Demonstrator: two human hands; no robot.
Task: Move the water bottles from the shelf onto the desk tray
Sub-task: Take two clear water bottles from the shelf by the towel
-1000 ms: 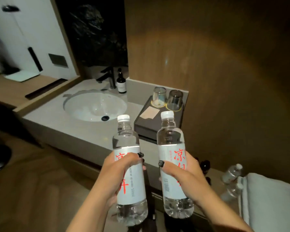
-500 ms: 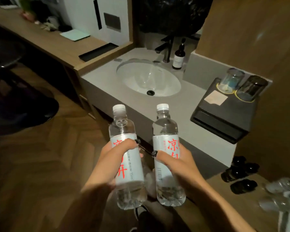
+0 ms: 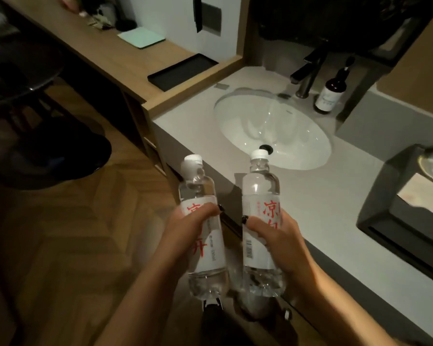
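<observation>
I hold two clear water bottles with white caps and white labels printed in red. My left hand (image 3: 185, 228) grips the left bottle (image 3: 200, 191) around its label, upright over the wooden floor. My right hand (image 3: 278, 236) grips the right bottle (image 3: 259, 191) the same way, in front of the counter edge. A flat black desk tray (image 3: 183, 71) lies on the wooden desk (image 3: 105, 48) at the upper middle, beside the sink counter and well beyond both bottles.
A white oval sink (image 3: 273, 131) sits in the grey counter (image 3: 323, 201), with a dark tap (image 3: 308, 73) and a brown pump bottle (image 3: 331, 93) behind it. A dark box (image 3: 398, 221) stands at the right. A dark chair base (image 3: 48, 156) stands on the floor at left.
My view has swung left and downward: the sink and desk have shifted right and closer, and the shelf with the other bottles has left the frame. Both hands keep their grip.
</observation>
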